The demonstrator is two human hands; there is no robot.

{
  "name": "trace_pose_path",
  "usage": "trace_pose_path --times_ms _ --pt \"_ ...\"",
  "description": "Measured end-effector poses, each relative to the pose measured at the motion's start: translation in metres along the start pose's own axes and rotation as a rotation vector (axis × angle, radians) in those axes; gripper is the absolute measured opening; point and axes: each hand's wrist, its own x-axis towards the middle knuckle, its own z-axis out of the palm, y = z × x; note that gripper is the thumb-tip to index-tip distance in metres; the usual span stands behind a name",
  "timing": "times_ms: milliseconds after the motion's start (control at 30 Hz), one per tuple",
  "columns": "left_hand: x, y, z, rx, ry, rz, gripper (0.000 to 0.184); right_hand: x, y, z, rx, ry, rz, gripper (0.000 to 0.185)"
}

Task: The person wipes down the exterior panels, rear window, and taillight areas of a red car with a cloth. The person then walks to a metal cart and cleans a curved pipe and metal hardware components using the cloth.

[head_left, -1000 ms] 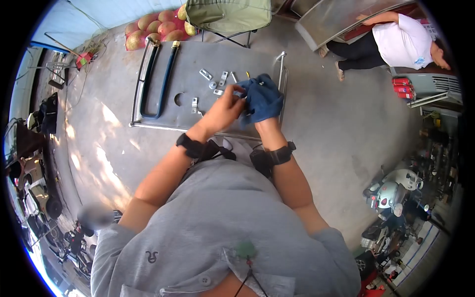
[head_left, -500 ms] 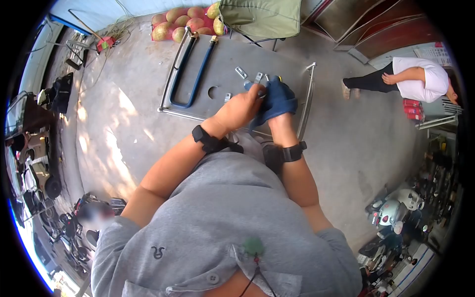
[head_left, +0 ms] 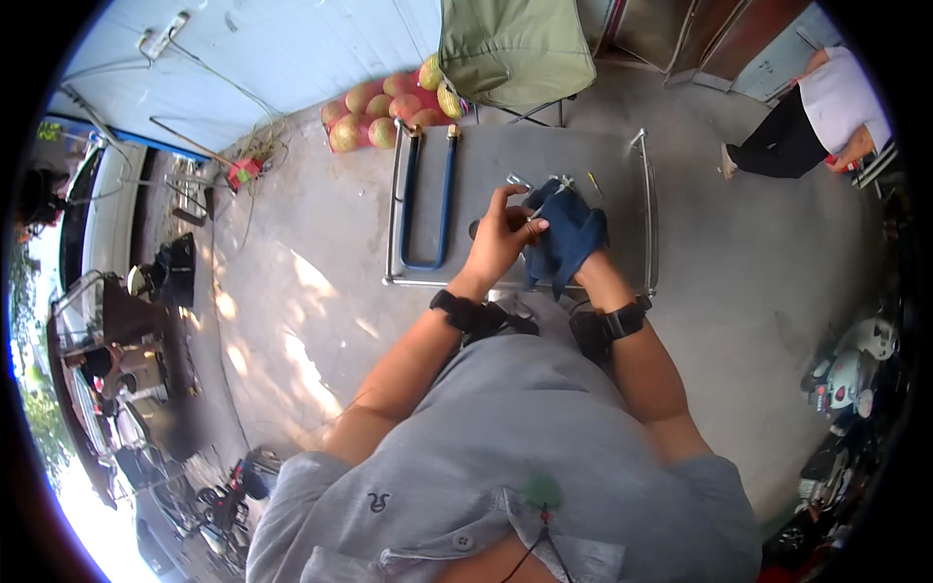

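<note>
My left hand (head_left: 500,235), bare, is at the near part of a grey table (head_left: 496,155), its thumb and index finger pinched beside blue fabric. A small thing between them is too hidden to name. The blue fabric (head_left: 567,229), a glove or a cloth, covers my right hand (head_left: 585,255) and hides its fingers. A small metal piece (head_left: 564,182) shows at the fabric's upper edge. Past my left fingers lies a metal bracket (head_left: 519,182). A yellow-tipped thin item (head_left: 595,185) lies right of the fabric. Left of my hands rests a blue U-shaped bar (head_left: 408,214).
Metal rails (head_left: 649,214) edge the table. Beyond it are a green folding chair (head_left: 515,58) and a red net of round fruit (head_left: 394,107). Another person (head_left: 792,121) is at the far right. Scooters (head_left: 847,374) stand at the right, a red object (head_left: 245,173) at the left.
The camera view has shifted, so the table appears farther right. My left fingers have opened a little from the earlier curl and sit against the blue fabric. The other person's posture has changed.
</note>
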Motion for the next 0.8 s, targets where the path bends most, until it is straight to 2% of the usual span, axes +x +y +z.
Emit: trace_pose_path --times_ms 67,133,200,267,333,400,467,500,567,600,667,733,800 --pt "0.003 0.005 -0.003 0.118 0.011 -0.014 0.050 -0.003 -0.036 -0.001 -0.411 0.089 -0.272 0.024" --pt "0.000 0.016 -0.006 0.228 -0.018 0.006 0.054 -0.006 -0.029 0.003 -0.096 0.002 -0.133 0.033" --pt "-0.003 0.027 -0.006 0.357 -0.053 0.062 0.058 -0.008 -0.019 -0.002 -0.206 -0.017 -0.078 0.033" --pt "-0.003 0.039 -0.007 0.554 -0.010 0.076 0.048 -0.009 -0.005 -0.003 -0.231 0.033 -0.045 0.029" --pt "-0.001 0.048 -0.008 0.766 0.090 0.057 0.042 -0.006 -0.003 -0.014 -0.622 0.077 0.079 0.024" --pt "0.008 0.034 -0.012 0.650 0.159 0.286 0.038 -0.015 -0.045 -0.027 -0.580 0.080 0.078 0.026" --pt "0.021 0.016 -0.012 0.463 0.046 0.211 0.042 -0.021 -0.053 -0.026 -0.480 0.074 0.072 0.028" --pt "0.018 0.035 -0.006 0.295 -0.058 -0.052 0.041 -0.018 -0.045 -0.021 -0.399 0.066 0.063 0.029" --pt "0.023 0.006 -0.003 0.002 -0.073 -0.090 0.038 -0.023 -0.033 -0.023 -0.302 0.027 0.098 0.033" --pt "0.025 -0.001 0.000 -0.144 -0.077 -0.110 0.037 -0.025 -0.033 -0.027 -0.425 -0.011 0.097 0.028" --pt "0.024 -0.015 0.003 -0.209 -0.028 -0.191 0.034 -0.030 -0.029 -0.037 -0.670 -0.093 0.105 0.021" --pt "0.029 -0.034 0.002 -0.263 -0.004 -0.276 0.037 -0.039 -0.036 -0.057 -0.785 -0.213 0.055 0.021" --pt "0.042 -0.055 0.002 -0.184 0.029 -0.318 0.035 -0.051 -0.035 -0.082 -0.812 -0.233 0.030 0.022"
